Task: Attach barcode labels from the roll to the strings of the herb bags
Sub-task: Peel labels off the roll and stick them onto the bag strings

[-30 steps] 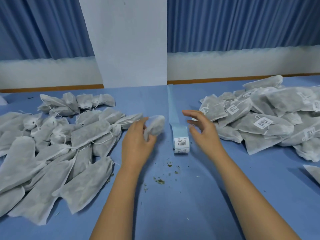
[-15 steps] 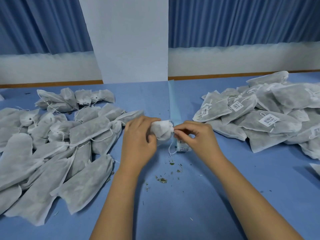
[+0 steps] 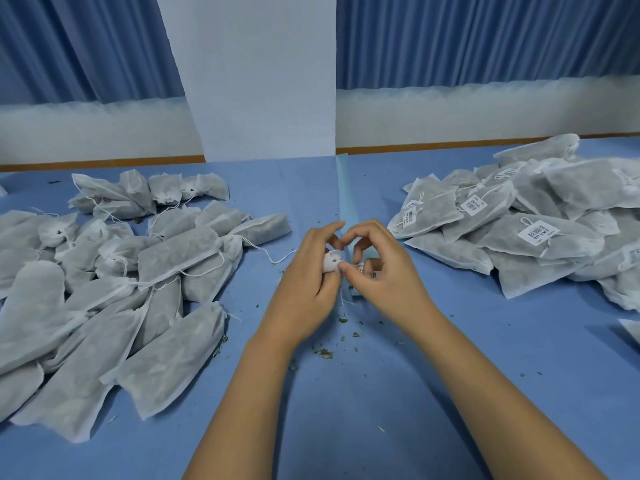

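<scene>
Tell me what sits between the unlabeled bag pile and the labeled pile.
In the head view: the left hand gripping a bag, the right hand pinching its string, the roll's backing strip beyond them, and herb crumbs nearer.

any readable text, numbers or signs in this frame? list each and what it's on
Nothing reads as words.
Front label, on a bag in the right pile: barcode plus small print, too small to read.
Two rear labels, on bags behind it: barcodes, print blurred.
Label roll, mostly hidden by the right hand: only a barcode sliver shows.
Herb bag in the left hand, string pinched by the right: no print.
</scene>
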`<action>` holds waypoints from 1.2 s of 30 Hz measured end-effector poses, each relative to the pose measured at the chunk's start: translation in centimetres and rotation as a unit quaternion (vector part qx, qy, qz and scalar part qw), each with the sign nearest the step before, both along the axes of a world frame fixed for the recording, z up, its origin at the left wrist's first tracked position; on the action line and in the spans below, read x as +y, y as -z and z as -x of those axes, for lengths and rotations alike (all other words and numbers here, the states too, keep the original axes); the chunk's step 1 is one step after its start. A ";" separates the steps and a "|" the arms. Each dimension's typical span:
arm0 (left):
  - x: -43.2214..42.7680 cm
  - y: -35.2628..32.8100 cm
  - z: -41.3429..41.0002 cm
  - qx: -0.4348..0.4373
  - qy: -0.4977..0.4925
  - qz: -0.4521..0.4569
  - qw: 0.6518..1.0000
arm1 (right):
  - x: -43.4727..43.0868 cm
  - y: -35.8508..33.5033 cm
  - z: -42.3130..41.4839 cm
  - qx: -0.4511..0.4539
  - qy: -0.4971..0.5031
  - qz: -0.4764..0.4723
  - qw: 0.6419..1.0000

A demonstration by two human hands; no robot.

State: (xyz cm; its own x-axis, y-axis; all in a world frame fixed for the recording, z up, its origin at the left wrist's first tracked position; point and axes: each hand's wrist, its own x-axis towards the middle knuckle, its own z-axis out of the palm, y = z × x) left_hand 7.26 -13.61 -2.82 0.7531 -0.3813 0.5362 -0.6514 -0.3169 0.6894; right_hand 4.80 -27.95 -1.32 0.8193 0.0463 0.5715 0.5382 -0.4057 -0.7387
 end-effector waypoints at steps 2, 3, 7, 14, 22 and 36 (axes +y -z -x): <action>-0.1 0.0 0.1 0.004 0.011 0.011 1.000 | -0.2 0.0 0.0 0.008 -0.021 0.017 1.000; -0.1 0.1 0.1 0.000 0.017 0.015 1.000 | -0.2 0.1 0.1 0.013 -0.023 0.021 0.999; 0.1 0.2 -0.1 -0.003 0.019 0.011 1.000 | -0.1 0.1 0.2 -0.010 0.001 -0.011 1.000; 0.6 -0.4 0.3 -0.039 -0.037 -0.032 0.998 | -0.6 -0.1 0.5 -0.037 0.061 0.031 0.997; 0.8 -1.0 0.1 -0.030 -0.068 0.054 0.996 | -0.9 0.0 0.3 -0.108 0.143 0.075 0.981; 1.5 -2.7 1.0 0.156 0.106 0.339 0.922 | 0.0 0.2 0.8 -0.114 0.113 0.090 0.983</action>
